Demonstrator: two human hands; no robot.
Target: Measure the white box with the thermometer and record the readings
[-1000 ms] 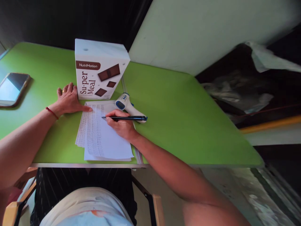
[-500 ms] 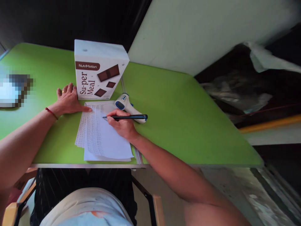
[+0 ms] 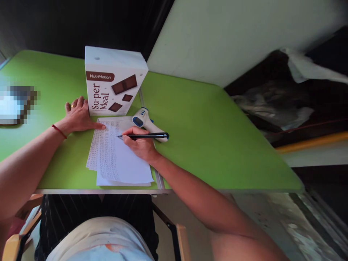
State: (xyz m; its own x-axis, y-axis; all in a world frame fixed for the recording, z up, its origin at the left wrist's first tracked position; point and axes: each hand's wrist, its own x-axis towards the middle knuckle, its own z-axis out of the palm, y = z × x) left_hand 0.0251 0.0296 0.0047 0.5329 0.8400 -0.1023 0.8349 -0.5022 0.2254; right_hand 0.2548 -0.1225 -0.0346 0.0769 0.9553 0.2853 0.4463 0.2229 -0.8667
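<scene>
Right hand (image 3: pixel 140 143) has a black pen (image 3: pixel 152 135) in a writing grip, pinched near the tip between thumb and fingers, barrel pointing off to the right. Pen tip sits at the right edge of the handwritten columns; can't tell if it's actually pressing on the paper. Left hand (image 3: pixel 77 115) is flat on the green tabletop (image 3: pixel 217 145), grasping nothing, thumb out over the top of the sheets. Its fingers are right at the left side of the box, contact unclear. Paper (image 3: pixel 133 170) is a loose stack near the front edge, left part full of small writing, right part blank, another written sheet poking out on the left. White box (image 3: pixel 115 61) stands upright just behind the paper, label reads NutriMotion Su-per Meal. White thermometer (image 3: pixel 147 120) lies right of the box, pen crossing over its handle in view. Far left: a pixelated item (image 3: pixel 13 107), details unreadable
</scene>
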